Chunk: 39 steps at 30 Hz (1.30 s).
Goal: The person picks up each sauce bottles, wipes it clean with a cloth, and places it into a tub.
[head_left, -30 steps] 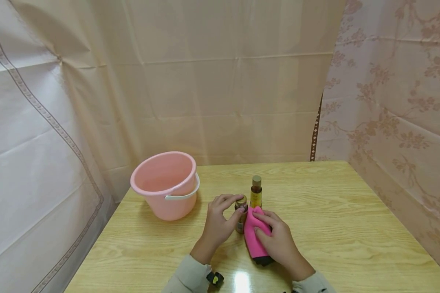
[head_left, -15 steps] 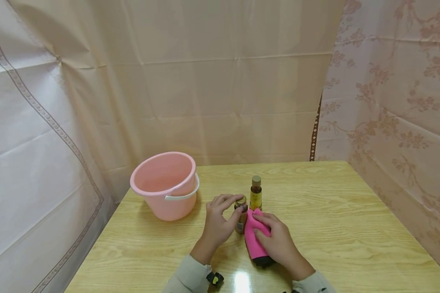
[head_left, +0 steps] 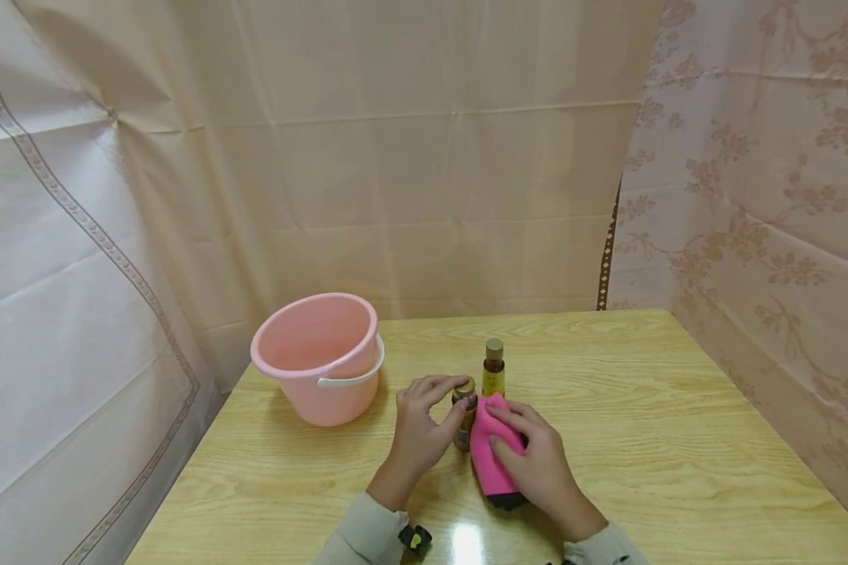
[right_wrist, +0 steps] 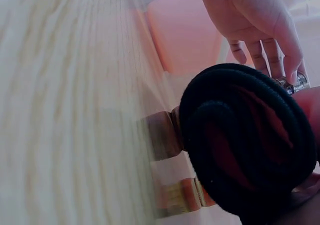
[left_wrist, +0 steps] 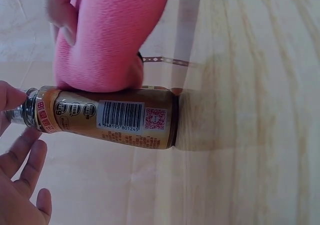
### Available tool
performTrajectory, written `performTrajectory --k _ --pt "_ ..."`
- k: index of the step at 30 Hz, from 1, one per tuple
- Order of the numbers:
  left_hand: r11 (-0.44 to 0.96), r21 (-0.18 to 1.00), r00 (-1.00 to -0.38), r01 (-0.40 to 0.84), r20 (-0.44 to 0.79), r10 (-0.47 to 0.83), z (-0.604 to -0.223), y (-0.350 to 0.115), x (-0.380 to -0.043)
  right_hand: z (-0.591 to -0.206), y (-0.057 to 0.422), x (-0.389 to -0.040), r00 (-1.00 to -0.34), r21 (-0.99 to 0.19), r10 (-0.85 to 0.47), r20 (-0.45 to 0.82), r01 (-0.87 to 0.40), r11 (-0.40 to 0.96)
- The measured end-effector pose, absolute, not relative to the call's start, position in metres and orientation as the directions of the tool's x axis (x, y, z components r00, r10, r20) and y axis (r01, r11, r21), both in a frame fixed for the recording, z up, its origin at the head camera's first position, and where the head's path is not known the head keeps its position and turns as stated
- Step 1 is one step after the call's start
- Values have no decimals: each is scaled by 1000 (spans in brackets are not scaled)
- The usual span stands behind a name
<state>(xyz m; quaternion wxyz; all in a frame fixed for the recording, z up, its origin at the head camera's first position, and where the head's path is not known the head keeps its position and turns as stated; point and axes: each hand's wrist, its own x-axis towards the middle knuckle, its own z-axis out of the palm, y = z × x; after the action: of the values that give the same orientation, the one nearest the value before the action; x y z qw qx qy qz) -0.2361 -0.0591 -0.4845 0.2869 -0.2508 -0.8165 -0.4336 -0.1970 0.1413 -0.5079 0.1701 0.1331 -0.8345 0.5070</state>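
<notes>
A small brown glass bottle with a gold cap (head_left: 463,435) stands upright on the light wood-grain table (head_left: 643,408), well in from the far edge. The person's left hand (head_left: 424,424) is at its upper end, thumb and fingertip pinching it about the cap and neck. Just beside it on the right, the right hand (head_left: 540,459) grips a soft, bright pink fabric piece with a black end (head_left: 495,463), thumb on the near side and fingers along the top. The fabric lies against the bottle's side. Beyond it, nearer the table's far edge, stands a second brown bottle with a yellow label and gold cap (head_left: 494,380), its lower part hidden by the fabric. A pale pink round plastic bucket (head_left: 335,400) with a white handle (head_left: 353,378) stands by the table's far left corner, well apart from the hands.

The left wrist view alone makes readable the held bottle's black-and-white barcode (left_wrist: 121,115) and, next to it, a red square code (left_wrist: 155,119). The right wrist view shows end-on what the head view does not: the black end folded over itself in layers, with the bases of both bottles on the table beyond.
</notes>
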Motion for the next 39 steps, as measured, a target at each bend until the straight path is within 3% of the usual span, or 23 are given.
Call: performTrajectory --k 15,39 --pt "508 561 -709 654 689 152 -483 -59 -236 -503 143 -193 -854 -830 -55 517 -516 211" --pt "477 622 -746 621 656 116 -483 -57 -235 -504 141 -195 -928 -887 -66 366 -370 276"
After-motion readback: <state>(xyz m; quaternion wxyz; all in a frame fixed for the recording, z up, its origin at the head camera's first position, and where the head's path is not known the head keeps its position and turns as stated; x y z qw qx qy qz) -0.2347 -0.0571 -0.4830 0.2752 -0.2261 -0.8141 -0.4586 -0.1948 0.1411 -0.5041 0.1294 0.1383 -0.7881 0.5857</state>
